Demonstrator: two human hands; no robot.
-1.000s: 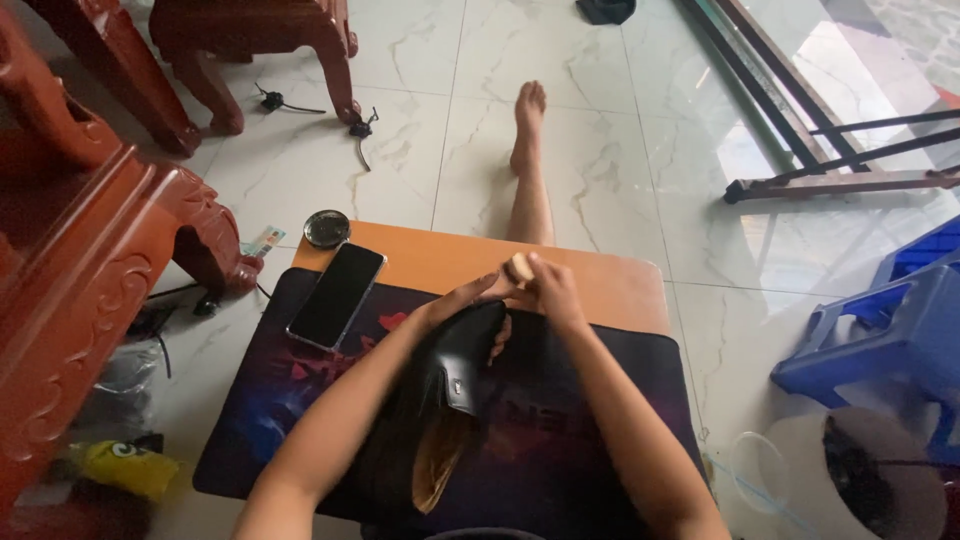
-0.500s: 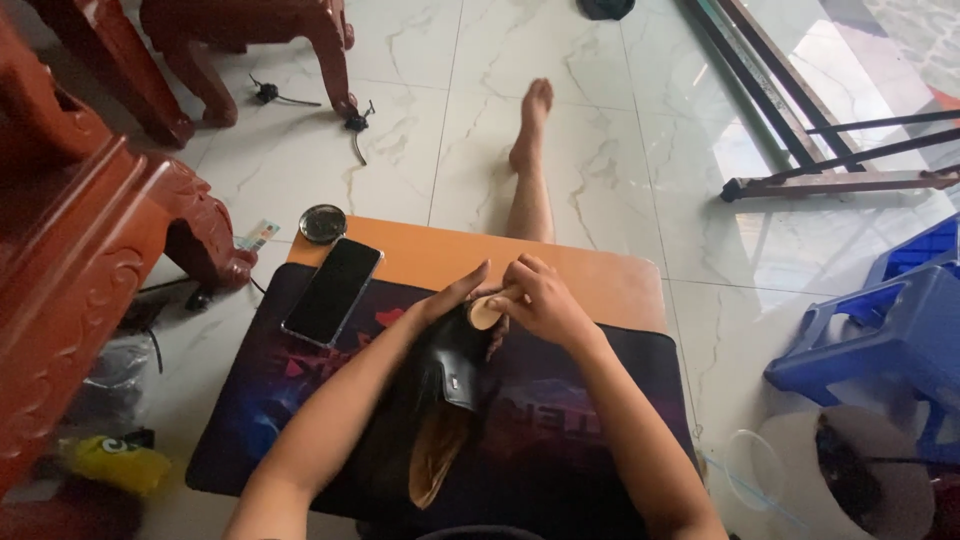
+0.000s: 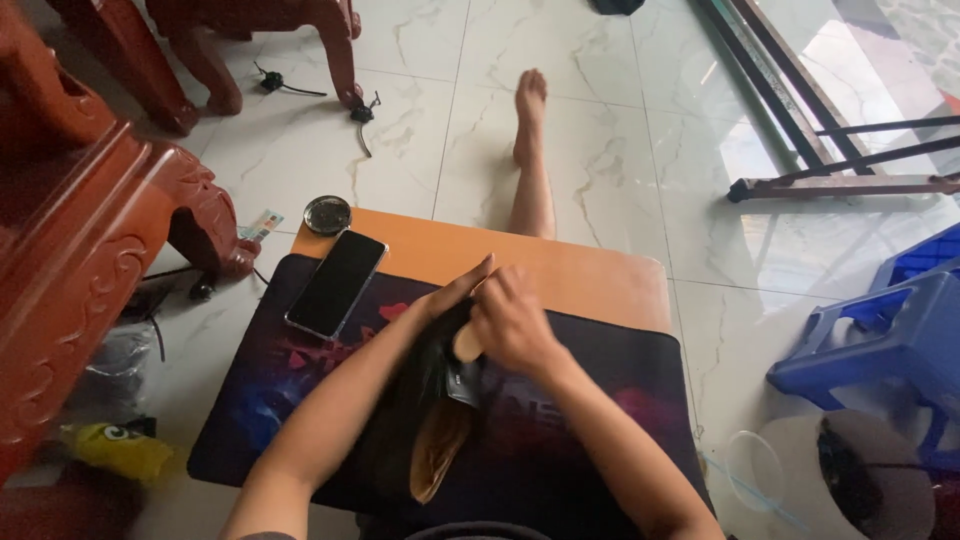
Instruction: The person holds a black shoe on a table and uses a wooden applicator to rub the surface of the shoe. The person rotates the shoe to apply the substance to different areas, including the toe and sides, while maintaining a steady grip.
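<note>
A black shoe (image 3: 449, 372) with a tan insole (image 3: 440, 457) lies lengthwise on a dark printed mat (image 3: 290, 385) over a low orange table (image 3: 590, 280). My left hand (image 3: 452, 296) holds the shoe at its far end, fingers stretched along its side. My right hand (image 3: 511, 322) grips a small round tan pad (image 3: 467, 343) and presses it against the shoe's upper, just to the right of my left hand.
A black phone (image 3: 335, 283) lies on the mat's far left corner, with a round dark tin (image 3: 327, 214) beyond it. Carved red wooden furniture (image 3: 80, 240) stands at the left, a blue plastic stool (image 3: 880, 340) at the right. My bare leg (image 3: 530, 160) stretches over the marble floor.
My right hand has brought the tan pad from the shoe's far tip back toward me, onto its upper. My left hand has stayed on the shoe.
</note>
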